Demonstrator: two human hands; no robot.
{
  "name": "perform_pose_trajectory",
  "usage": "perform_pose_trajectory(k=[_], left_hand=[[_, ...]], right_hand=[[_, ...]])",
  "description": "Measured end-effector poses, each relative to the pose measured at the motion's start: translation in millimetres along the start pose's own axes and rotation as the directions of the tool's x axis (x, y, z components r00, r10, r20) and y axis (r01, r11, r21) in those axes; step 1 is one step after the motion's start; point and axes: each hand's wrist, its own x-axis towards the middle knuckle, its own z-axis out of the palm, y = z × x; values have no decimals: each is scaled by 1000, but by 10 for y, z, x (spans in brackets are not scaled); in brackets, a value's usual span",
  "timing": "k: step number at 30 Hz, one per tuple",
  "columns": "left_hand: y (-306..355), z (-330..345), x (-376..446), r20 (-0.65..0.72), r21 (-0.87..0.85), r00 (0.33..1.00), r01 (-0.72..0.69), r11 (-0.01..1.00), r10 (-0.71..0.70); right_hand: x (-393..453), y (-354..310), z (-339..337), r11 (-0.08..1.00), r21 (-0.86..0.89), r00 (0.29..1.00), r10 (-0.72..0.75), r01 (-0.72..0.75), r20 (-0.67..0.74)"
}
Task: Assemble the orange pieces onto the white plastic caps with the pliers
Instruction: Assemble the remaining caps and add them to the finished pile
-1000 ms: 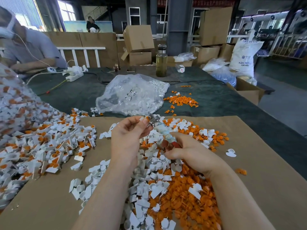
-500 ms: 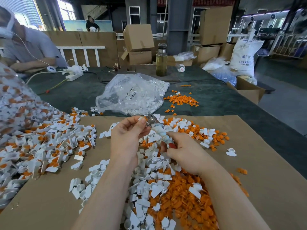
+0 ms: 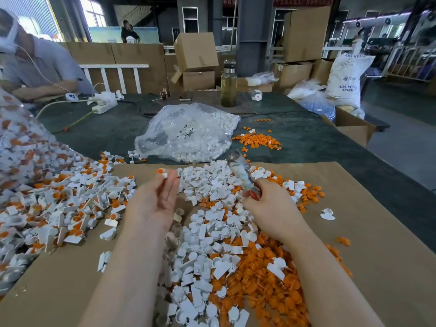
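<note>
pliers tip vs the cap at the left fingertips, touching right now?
Apart. The head view shows the pliers raised in the right hand, with loose white caps on the cardboard visible between their tip and the assembled cap at the left hand fingertips.

A white cap fitted with an orange piece (image 3: 162,172) is seen at the left hand's fingertips. The pliers (image 3: 241,175), blurred, with a taped shaft and red handles, are gripped in the right hand, tilted up and leftward. Loose white caps (image 3: 212,192) and orange pieces (image 3: 264,286) are heaped beneath both hands.
</note>
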Motion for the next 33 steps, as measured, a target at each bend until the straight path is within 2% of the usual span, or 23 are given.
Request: perform_pose_trajectory(k=[4,7,11,14,17,19,21,23,25,27,29,31,33], left_hand=[[169,-154,127,-130,-254,991,-9,967,-25],[277,-250,221,-182,-398,983,-40,917,-36],[335,-323,291,-210,-492,978,-99,865,-8],[349,-341,290,-187,-489,981,-134,862,46],[350,-327,243,-128,-322,991,-82,943,43],[331,-286,198,-62,-35,998,-25,999,23],[295,-238,175,12,325,999,-52,944,51],[229,-200,153,90,637,987,-157,755,130],[161,-176,103,193,868,959,-266,420,208],[107,-169,81,281,954,941,-295,48,191],[69,-171,99,263,941,957,-226,-251,126],[43,-174,124,239,889,966,-177,-422,98],[14,-178,139,244,863,964,-168,-477,103]], right_hand=[[60,116,-67,990,-33,980,134,-140,-146],[72,197,-145,972,-40,960,223,-233,-167],[61,280,-227,950,-74,953,299,-302,-47],[45,279,-279,958,-74,954,283,-277,99],[18,255,-311,972,-56,952,237,-230,196],[9,239,-304,975,-146,953,200,-170,227],[6,238,-270,968,-225,960,166,-115,225],[12,252,-232,955,-281,965,155,-92,210],[24,270,-215,942,-319,965,174,-106,193],[41,291,-215,931,-341,965,199,-132,171],[55,305,-222,922,-357,964,217,-151,154],[52,312,-219,919,-358,961,233,-167,151],[51,311,-208,917,-358,957,245,-175,158]])
